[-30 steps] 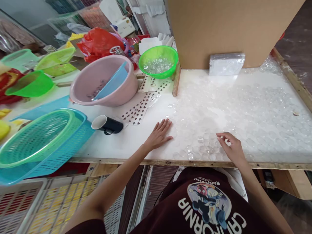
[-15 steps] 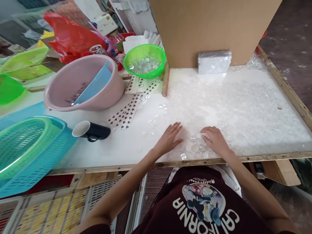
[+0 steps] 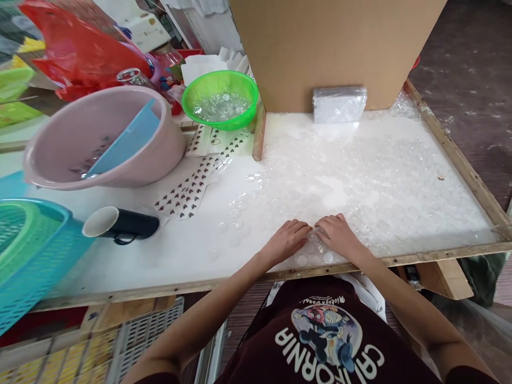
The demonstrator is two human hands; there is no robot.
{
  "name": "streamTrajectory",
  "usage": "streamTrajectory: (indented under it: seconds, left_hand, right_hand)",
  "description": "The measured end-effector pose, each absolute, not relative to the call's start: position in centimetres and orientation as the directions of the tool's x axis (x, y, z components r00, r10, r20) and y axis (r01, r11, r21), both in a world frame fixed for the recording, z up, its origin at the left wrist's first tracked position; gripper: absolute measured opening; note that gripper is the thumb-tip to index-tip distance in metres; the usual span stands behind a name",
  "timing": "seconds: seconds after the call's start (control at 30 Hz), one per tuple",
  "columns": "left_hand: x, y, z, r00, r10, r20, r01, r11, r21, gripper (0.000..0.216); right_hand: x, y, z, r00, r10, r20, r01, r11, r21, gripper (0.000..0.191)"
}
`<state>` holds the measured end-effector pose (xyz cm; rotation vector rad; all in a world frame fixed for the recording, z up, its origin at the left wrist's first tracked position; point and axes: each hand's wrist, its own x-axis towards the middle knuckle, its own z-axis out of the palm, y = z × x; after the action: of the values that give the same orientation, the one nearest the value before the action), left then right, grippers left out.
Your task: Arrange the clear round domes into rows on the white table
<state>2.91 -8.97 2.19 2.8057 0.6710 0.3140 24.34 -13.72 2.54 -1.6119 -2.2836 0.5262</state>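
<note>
Many small clear plastic discs [image 3: 394, 181] lie scattered over the white tabletop [image 3: 188, 250]. Near its front edge, my left hand [image 3: 286, 241] rests palm down with fingers stretched to the right. Opposite it my right hand [image 3: 338, 234] lies low, its fingers pointing left and slightly bent. The fingertips of the two hands are almost touching. Both hands are against a small cluster of loose discs [image 3: 316, 252], which shows between and below them. Neither hand is closed around a disc that I can see.
Wooden strips [image 3: 452, 144] edge the table. Left stand a pink basin [image 3: 160, 154], a dark mug [image 3: 140, 224] on its side, turquoise baskets [image 3: 76, 240] and sticker sheets [image 3: 192, 186]. Behind are a green bowl [image 3: 248, 109] of clear pieces, a cardboard panel [image 3: 336, 48] and a wrapped block [image 3: 340, 104].
My hands have moved toward each other, closing the gap over the cluster of discs. The whole view has shifted a little, so the basin and mug appear farther left.
</note>
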Motion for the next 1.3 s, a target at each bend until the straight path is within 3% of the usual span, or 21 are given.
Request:
streamTrajectory:
  seconds: [0.23, 0.67, 0.8, 1.0, 1.3]
  left_hand:
    - [4.1, -8.7, 1.7, 0.816, 0.538, 0.210, 0.445, -0.818, 0.365, 0.018]
    - [3.3, -9.0, 2.1, 0.804, 0.532, 0.267, 0.448, -0.836, 0.317, 0.015]
    - [2.5, -9.2, 2.0, 0.807, 0.533, 0.253, 0.441, -0.830, 0.341, 0.014]
    - [3.0, -9.2, 1.7, 0.783, 0.577, 0.232, 0.485, -0.800, 0.354, 0.016]
    - [4.2, -8.8, 1.4, 0.776, 0.604, 0.182, 0.517, -0.774, 0.366, 0.026]
  right_hand:
    - [25.8, -12.8, 2.8, -0.174, 0.985, -0.012, 0.790, 0.132, -0.598, 0.022]
    - [29.5, -12.6, 2.4, 0.010, 0.996, 0.091, 0.797, 0.047, -0.602, 0.018]
    - [29.2, -12.3, 2.7, -0.034, 0.994, 0.107, 0.822, 0.089, -0.563, 0.019]
    - [27.3, -11.2, 3.0, -0.233, 0.972, 0.038, 0.885, 0.228, -0.406, 0.025]
    - [27.0, -11.1, 3.4, -0.271, 0.962, 0.024, 0.894, 0.261, -0.365, 0.026]
